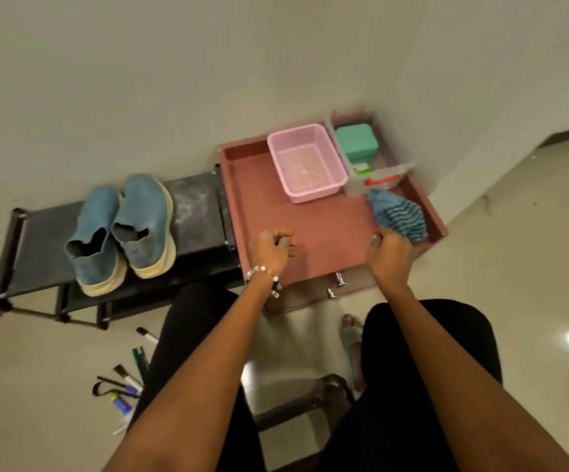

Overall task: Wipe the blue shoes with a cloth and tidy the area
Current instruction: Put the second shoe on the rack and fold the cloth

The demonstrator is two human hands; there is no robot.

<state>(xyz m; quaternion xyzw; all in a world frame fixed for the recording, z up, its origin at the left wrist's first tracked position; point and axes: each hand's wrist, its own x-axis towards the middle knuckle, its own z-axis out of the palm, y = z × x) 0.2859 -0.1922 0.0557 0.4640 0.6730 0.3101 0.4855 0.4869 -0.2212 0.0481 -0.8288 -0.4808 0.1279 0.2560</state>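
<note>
A pale, glossy tiled floor [514, 267] meets a plain light wall [140, 80], and against that wall stand a low black rack [194, 206] and, just to its right, a reddish-brown open drawer [310, 226] with two metal knobs on its front. The blue shoes [122, 229] sit side by side on top of the rack, toes toward the wall, cream soles showing — well to the left of both hands. Inside the drawer, a pink basket [306, 163] stands at the back, beside a clear box [371, 175] holding a green case [356, 143]. The cloth [398, 214], blue with dark stripes, lies bunched at the drawer's right side. The right hand [388, 257] has its fingers curled at the near edge of the cloth, seemingly pinching it, though the contact itself is hidden behind the knuckles. The left hand [271, 248], a beaded bracelet at its wrist, hovers over the bare drawer floor with loosely curled fingers, holding nothing — apart from the right hand. Pens and markers [129, 373] lie scattered on the floor at lower left.
</note>
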